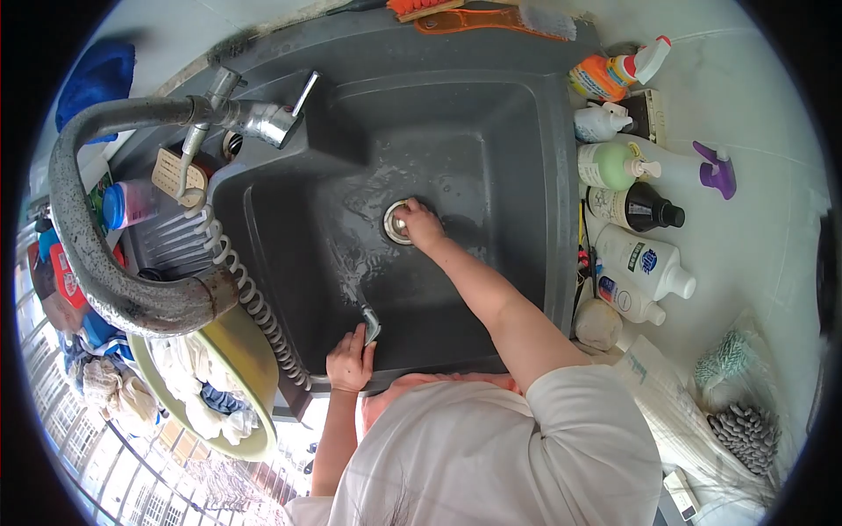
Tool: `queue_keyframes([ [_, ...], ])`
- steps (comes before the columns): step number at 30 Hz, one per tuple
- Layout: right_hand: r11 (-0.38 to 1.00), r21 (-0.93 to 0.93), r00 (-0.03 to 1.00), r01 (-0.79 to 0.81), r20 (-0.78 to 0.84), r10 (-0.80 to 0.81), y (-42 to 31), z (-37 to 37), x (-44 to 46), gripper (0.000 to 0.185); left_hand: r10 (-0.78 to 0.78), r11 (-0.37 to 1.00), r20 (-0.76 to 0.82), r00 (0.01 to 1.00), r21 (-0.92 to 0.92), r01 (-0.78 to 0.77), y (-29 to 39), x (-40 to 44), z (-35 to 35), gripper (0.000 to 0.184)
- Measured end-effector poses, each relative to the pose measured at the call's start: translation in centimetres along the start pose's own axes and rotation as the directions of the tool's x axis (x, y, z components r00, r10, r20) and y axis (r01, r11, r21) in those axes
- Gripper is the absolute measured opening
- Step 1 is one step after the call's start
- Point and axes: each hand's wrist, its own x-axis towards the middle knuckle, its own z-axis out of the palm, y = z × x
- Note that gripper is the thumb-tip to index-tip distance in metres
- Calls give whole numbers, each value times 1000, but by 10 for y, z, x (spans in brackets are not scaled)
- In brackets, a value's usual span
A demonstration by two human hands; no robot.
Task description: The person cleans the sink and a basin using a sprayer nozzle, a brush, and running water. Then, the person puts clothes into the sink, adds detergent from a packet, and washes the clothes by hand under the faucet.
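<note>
In the dark grey sink (517,210), my right hand (421,223) reaches down to the round metal drain, its fingers closed on the drain strainer (398,225). My left hand (351,359) is at the sink's near edge, wrapped round a small chrome sprayer (371,323). Water runs from the sprayer over the sink floor towards the drain. A white coiled hose (254,302) hangs along the left side of the basin; where it joins the sprayer is hidden.
A large worn metal faucet (132,110) arches over the left side. Below it stands a yellow-green basin (263,377) of laundry. Several bottles (645,259) line the right ledge. An orange-handled brush (482,21) lies at the back rim.
</note>
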Motion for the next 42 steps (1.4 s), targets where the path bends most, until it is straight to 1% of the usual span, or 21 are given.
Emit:
queue_keyframes([
  [2,1000,-18,1000,18,1,-18,0,3,3,32,-14,1000,11,1000,-9,14,0,-1,0,41],
  [7,992,-61,994,-106,5,107,-7,13,12,37,-21,1000,15,1000,4,21,-1,0,-1,41],
  [11,989,-97,993,-115,21,118,-8,13,16,36,-27,1000,18,999,-4,27,-2,-2,1,42],
  [14,992,-21,993,-121,9,121,-9,12,13,36,-36,999,21,999,0,36,-2,-2,1,42],
  [17,987,-109,993,-116,-33,113,-14,6,19,31,-22,1000,-10,1000,11,22,-2,-6,1,41],
  [20,963,-232,987,-138,53,154,-55,-44,13,25,-38,999,-27,999,15,38,-1,-4,0,41],
  [21,998,-35,983,-51,-179,44,-67,-59,16,22,-54,998,-5,999,11,54,0,-4,-1,41],
  [22,987,133,908,92,-417,-29,-81,-80,20,21,-51,999,-23,998,5,51,-1,-3,-1,41],
  [24,870,410,854,276,-520,-26,-120,-138,21,18,-61,998,-45,997,5,61,-1,-5,1,40],
  [26,742,390,651,545,-755,-82,-148,-174,27,19,-65,998,-56,996,15,66,0,-7,2,39],
  [28,700,303,484,647,-872,-69,-176,-211,20,20,-65,997,-74,995,36,67,-1,-8,2,39],
  [30,746,241,440,621,-895,-78,-193,-235,3,20,-61,997,-88,994,34,64,0,-8,1,39],
  [32,720,101,373,686,-899,-229,-205,-249,-9,17,-51,997,-124,991,44,57,2,-9,-1,39],
  [33,708,143,439,692,-861,-255,-211,-251,-19,15,-43,997,-135,990,53,51,2,-9,-1,40],
  [34,696,124,421,707,-865,-274,-215,-252,-22,15,-41,997,-162,986,54,50,3,-10,-1,40],
  [36,730,112,490,674,-807,-329,-223,-250,-22,12,-64,997,-105,992,30,68,3,-11,-2,41],
  [37,804,87,548,588,-774,-317,-225,-253,-13,21,-62,997,-131,989,34,67,3,-11,-3,41],
  [38,796,75,532,601,-780,-329,-230,-253,6,21,-63,997,-114,991,41,68,4,-11,-4,42],
  [40,681,457,667,572,-742,-62,-233,-249,61,36,-51,997,-104,993,51,56,2,-12,-4,42],
  [41,683,447,657,578,-752,-63,-232,-253,81,36,-48,998,-112,993,37,53,0,-12,-1,43],
  [42,643,596,804,481,-593,-52,-239,-263,88,42,-45,999,-117,992,19,47,0,-13,-1,43],
])
